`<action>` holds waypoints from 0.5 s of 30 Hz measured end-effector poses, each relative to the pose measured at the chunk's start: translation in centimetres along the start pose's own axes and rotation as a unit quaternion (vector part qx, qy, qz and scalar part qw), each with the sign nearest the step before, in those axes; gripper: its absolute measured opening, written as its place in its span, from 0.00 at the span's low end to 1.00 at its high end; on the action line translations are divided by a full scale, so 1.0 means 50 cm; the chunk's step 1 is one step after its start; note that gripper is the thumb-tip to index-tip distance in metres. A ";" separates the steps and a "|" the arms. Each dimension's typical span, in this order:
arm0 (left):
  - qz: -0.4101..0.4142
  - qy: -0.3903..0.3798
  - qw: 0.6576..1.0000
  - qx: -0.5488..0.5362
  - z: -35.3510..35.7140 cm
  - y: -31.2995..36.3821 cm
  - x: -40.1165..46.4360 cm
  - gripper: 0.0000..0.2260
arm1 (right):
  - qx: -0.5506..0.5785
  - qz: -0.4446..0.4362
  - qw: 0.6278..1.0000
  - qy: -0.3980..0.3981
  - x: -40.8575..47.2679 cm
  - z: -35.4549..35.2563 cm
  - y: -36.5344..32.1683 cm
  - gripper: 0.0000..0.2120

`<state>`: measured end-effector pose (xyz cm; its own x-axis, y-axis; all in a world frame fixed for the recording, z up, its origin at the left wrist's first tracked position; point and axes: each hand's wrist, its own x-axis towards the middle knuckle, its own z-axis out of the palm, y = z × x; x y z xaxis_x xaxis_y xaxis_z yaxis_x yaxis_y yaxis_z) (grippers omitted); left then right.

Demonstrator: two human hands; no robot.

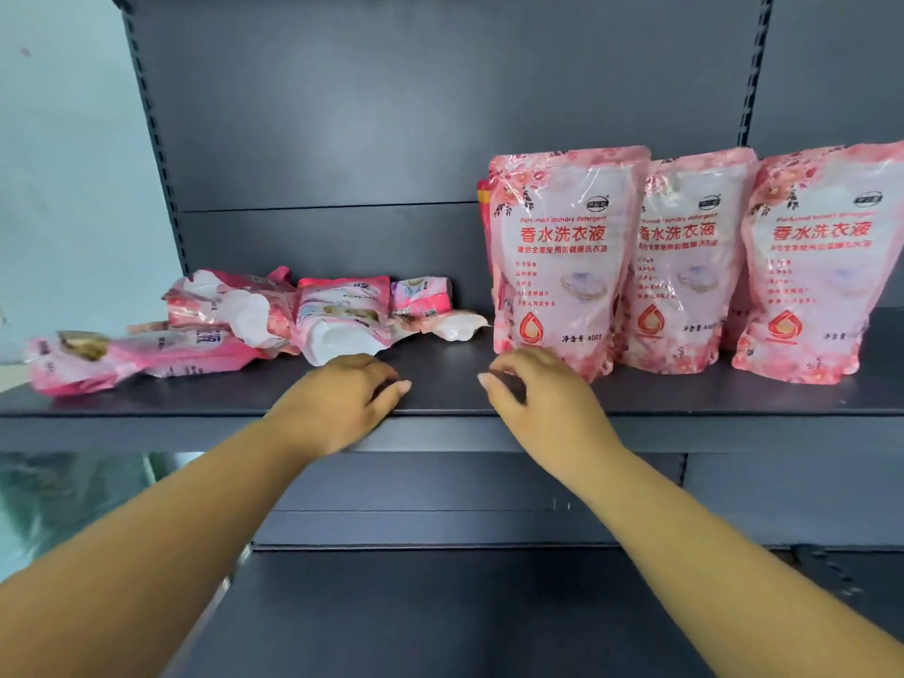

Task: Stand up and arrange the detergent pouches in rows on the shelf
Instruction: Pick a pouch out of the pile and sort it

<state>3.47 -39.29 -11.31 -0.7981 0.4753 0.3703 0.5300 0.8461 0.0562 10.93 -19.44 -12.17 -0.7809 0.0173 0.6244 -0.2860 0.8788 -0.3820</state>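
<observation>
Head view: three pink detergent pouches (562, 256) (685, 256) (822, 266) are stood upright in a row toward the right end of the dark shelf (440, 384), more behind them. A heap of fallen pouches (274, 320) is spread toward its left end. Near the front edge, the left hand (342, 398) and right hand (533, 389) are held loosely curled, nothing gripped.

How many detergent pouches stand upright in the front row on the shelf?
3: left pouch beside the right hand, middle pouch, right pouch. More seem hidden behind them.
</observation>
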 end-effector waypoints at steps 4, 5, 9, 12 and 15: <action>0.030 0.090 0.996 0.002 -0.039 -0.056 0.011 0.21 | -0.023 0.064 0.994 -0.083 0.068 0.051 -0.050 0.21; 0.030 0.103 0.994 0.002 -0.046 -0.067 0.018 0.20 | -0.012 0.093 0.991 -0.099 0.088 0.061 -0.058 0.22; 0.026 0.080 0.996 0.025 -0.053 -0.124 0.055 0.24 | 0.026 0.171 0.980 -0.100 0.169 0.110 -0.079 0.21; 0.020 0.002 0.997 0.080 -0.040 -0.167 0.082 0.27 | 0.019 0.187 0.978 -0.085 0.217 0.138 -0.084 0.21; 0.023 -0.008 0.998 0.054 -0.043 -0.197 0.115 0.32 | -0.033 0.204 0.977 -0.059 0.263 0.155 -0.075 0.23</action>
<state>-5.73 -45.40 -7.76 -0.7781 0.5177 0.3556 0.5336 0.8436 -0.0606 -2.58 -26.20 -7.80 -0.8816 0.3218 0.3453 0.0961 0.8386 -0.5361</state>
